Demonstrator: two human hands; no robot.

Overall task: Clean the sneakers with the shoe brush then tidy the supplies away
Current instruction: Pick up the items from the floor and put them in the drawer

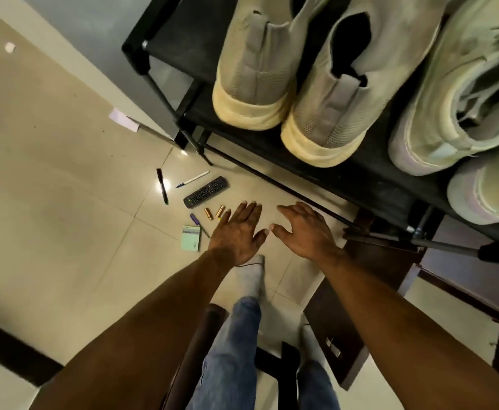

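Two grey knit sneakers with yellowed soles, one point(254, 69) beside the other point(331, 108), stand heel-out on the top of a black shoe rack point(369, 179). To their right sit two pale green sneakers, one point(461, 93) above the other point(491, 190). My left hand point(237, 232) and my right hand point(304, 229) reach forward side by side over the floor below the rack, palms down, fingers spread, holding nothing. No shoe brush is in view.
On the tiled floor left of my hands lie a remote control point(206, 191), two batteries point(214, 213), a small purple screwdriver point(199, 224), a green notepad point(191, 238), and two pens point(162, 185). My jeans and socked foot point(254, 276) are below.
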